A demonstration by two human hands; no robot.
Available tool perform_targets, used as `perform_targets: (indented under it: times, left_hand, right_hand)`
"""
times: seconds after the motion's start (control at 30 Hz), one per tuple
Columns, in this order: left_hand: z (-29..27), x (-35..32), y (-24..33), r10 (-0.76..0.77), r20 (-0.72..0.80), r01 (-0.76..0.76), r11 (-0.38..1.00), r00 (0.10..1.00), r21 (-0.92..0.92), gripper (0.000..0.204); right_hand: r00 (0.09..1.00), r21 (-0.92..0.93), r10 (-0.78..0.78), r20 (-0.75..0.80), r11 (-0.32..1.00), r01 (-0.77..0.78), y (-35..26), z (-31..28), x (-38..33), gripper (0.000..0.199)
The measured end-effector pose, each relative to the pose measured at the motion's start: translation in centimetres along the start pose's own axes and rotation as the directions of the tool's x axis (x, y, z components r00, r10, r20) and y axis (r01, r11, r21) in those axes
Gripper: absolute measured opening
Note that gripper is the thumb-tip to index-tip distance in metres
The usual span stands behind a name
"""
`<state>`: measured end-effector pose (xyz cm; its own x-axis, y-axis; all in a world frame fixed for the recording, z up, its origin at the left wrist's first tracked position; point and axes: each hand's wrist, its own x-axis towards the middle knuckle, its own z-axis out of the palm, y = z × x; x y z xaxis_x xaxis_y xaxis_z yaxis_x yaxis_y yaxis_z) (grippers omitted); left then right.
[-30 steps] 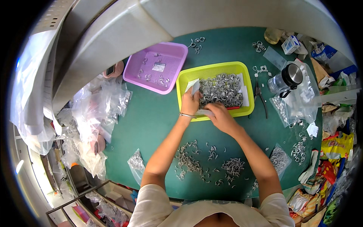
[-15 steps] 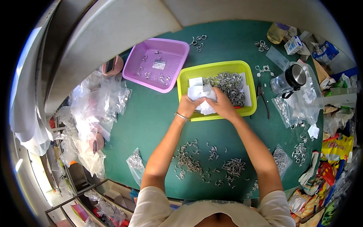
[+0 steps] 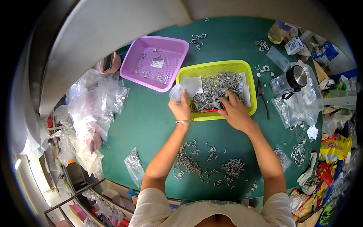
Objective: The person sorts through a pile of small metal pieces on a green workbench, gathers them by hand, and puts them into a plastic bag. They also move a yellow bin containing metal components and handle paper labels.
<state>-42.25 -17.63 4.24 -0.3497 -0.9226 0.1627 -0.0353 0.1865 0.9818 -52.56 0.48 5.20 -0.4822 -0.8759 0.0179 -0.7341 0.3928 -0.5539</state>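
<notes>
A translucent plastic bag (image 3: 188, 86) is held by the left hand (image 3: 180, 109) over the nine o'clock end of the yellow-green basket (image 3: 252, 87); it appears to be pinched between the thumb and the fingers behind it. The right hand (image 3: 238, 114) is placed at five o'clock of the basket, its fingers spread and lowered over the heaped metal rings (image 3: 217, 89). A red stick (image 3: 209, 111) is seen along the six o'clock wall, and the lilac tray (image 3: 177, 56) is set at ten o'clock.

The bag is judged light, limp and rather slippery, best gripped by its rim so that the mouth is kept apart. The rings are judged hard and small, apt to hook together, and best picked singly by the band.

The left fingers behind the bag are hidden, and its contents, if any, cannot be made out. Whether a ring is touched by the right fingertips cannot be told.
</notes>
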Motion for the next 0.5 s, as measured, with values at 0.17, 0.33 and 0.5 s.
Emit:
perform_targets:
  times: [0.17, 0.33, 0.5]
  left_hand:
    - [0.0, -0.3, -0.5, 0.061, 0.0, -0.061, 0.996, 0.998, 0.06, 0.022]
    - [-0.1, -0.6, -0.4, 0.084, -0.029, -0.082, 0.996, 0.996, 0.044, 0.019]
    - [0.6, -0.6, -0.1, 0.088, 0.0, -0.088, 0.994, 0.996, 0.06, 0.018]
  right_hand:
    - [0.996, -0.006, -0.059, 0.069, 0.998, 0.059, -1.2, -0.6, -0.7, 0.04]
    - [0.995, 0.507, 0.078, 0.063, 0.857, -0.099, 1.1, -1.4, 0.8, 0.039]
    - [0.966, -0.107, 0.248, -0.073, 0.961, -0.255, 1.7, 0.3, 2.7, 0.051]
